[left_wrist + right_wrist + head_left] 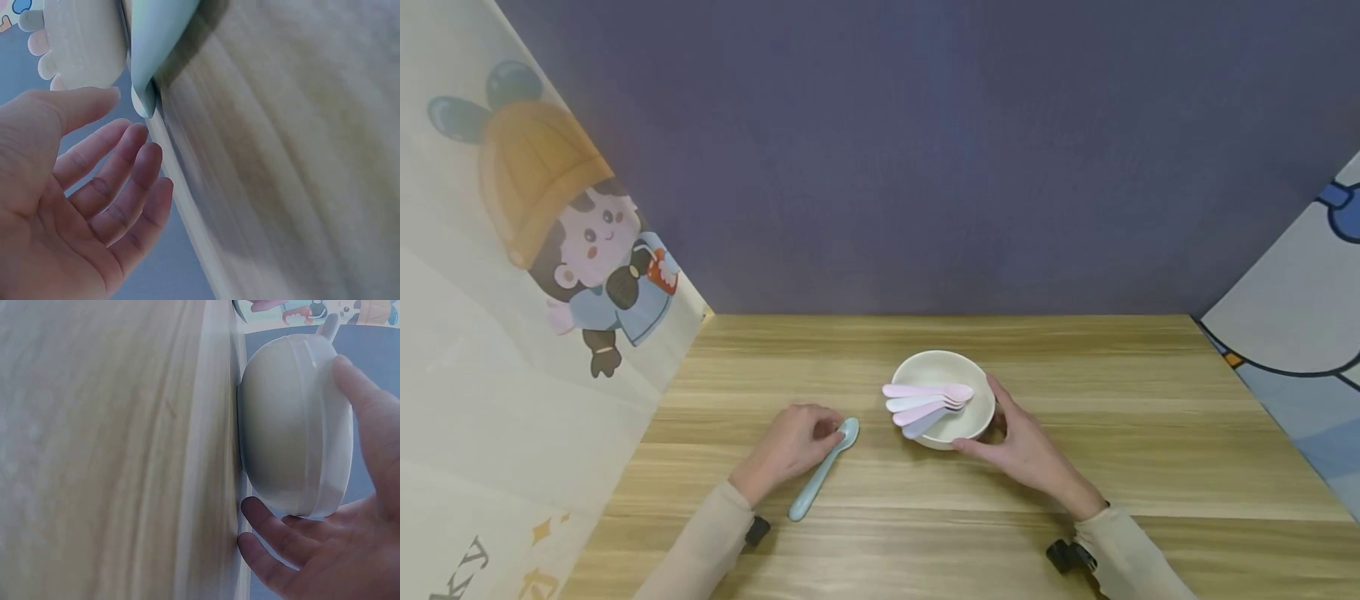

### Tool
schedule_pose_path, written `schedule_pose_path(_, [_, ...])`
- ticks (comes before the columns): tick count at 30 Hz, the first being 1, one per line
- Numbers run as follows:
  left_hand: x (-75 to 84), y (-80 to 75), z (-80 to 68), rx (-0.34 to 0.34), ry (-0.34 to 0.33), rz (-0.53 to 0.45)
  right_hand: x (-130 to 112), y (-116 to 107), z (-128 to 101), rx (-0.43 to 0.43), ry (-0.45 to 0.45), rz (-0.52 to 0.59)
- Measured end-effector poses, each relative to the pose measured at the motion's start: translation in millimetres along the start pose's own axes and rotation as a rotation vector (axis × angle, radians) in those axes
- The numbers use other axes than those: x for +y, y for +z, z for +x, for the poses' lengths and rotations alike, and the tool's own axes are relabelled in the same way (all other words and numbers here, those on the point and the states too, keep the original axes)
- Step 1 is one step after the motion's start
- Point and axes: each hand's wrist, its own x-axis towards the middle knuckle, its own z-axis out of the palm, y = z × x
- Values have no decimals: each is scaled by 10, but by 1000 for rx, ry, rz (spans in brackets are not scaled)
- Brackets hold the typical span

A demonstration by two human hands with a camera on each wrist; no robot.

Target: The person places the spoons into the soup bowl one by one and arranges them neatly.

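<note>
A cream-white bowl [936, 367] stands on the table, with several small spoons [925, 404] in pink, white and lavender nested together inside, their handles over its left rim. My right hand [1033, 454] holds the bowl's right side. In the right wrist view its thumb [356, 381] lies at the rim and the fingers [275, 528] curve around the side. Left of the bowl, a light blue-green spoon [816, 483] lies flat, bowl end away from me. Over that end hovers my left hand [790, 446], its fingers loosely bent and apart from the thumb in the left wrist view.
The wood-grain table [1075, 358] meets a dark blue-grey panel [955, 167] at the back. A cartoon-printed sheet [467, 333] borders the left side, and another printed sheet [1285, 317] the right. Dark wrist cameras sit at both cuffs.
</note>
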Motion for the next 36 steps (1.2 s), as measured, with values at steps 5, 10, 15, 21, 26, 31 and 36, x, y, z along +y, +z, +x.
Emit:
schedule_pose_path(5, [-26,8,-40,-5,-3,-17,7,1,-2,-3,8,6])
schedule_pose_path(10, [-45,10,-111,-4,-43,-50,1,2,-4,-4,11,-1])
schedule_pose_path(15, [-51,25,-143,9,-56,-33,-7,2,2,-2,19,6])
schedule_pose_path(21, [-46,42,-148,3,-59,-20,-15,1,-3,-1,29,7])
schedule_pose_path(26, [-33,38,-148,-17,-69,-29,-21,4,-9,-8,32,15])
schedule_pose_path(31, [-27,31,-148,-28,-74,-45,-18,3,-7,-4,32,25])
schedule_pose_path(36, [-31,22,-148,-27,-79,-63,-10,-1,-6,-6,27,34])
